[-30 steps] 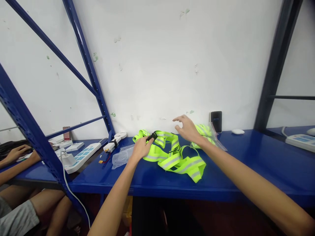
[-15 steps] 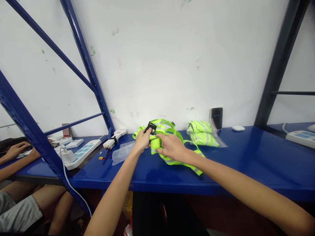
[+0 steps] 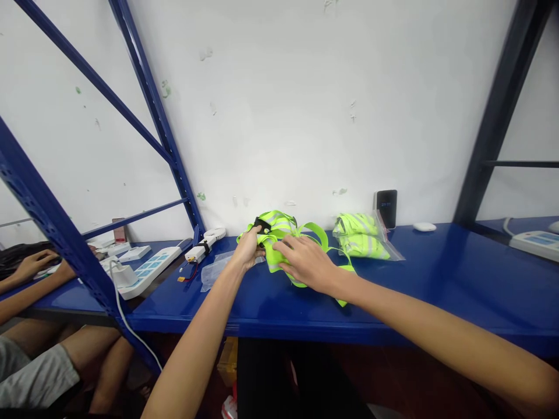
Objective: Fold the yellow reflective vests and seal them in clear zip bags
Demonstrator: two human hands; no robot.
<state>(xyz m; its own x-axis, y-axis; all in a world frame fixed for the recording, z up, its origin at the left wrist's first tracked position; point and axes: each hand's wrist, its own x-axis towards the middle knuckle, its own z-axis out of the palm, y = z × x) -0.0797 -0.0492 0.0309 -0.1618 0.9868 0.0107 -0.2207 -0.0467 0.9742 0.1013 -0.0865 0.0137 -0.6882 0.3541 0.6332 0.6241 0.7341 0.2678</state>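
My left hand point(image 3: 248, 249) grips a bundle of neon-yellow reflective strap point(image 3: 279, 221) with silver stripes, close to its black buckle point(image 3: 261, 226). Bent fingers of my right hand point(image 3: 308, 263) hold the same strap from the right, just beside the left hand; the fingertips are partly hidden. Loops of the webbing stand up behind my right hand. One loose strap end point(image 3: 342, 302) lies on the blue table under the right wrist.
Right of the bundle lies a clear bag with folded yellow straps point(image 3: 360, 235). Behind it a phone point(image 3: 386, 208) leans on the wall, near a white case point(image 3: 424, 227). A plastic bag point(image 3: 213, 272), small fan point(image 3: 213, 235) and power strip point(image 3: 152, 270) lie left. Another person's hands point(image 3: 37, 265) are far left.
The strap is gathered closer to my left hand, and its loose end has drawn in from the right. The buckle has shifted slightly left, and my right fingers have loosened a little.
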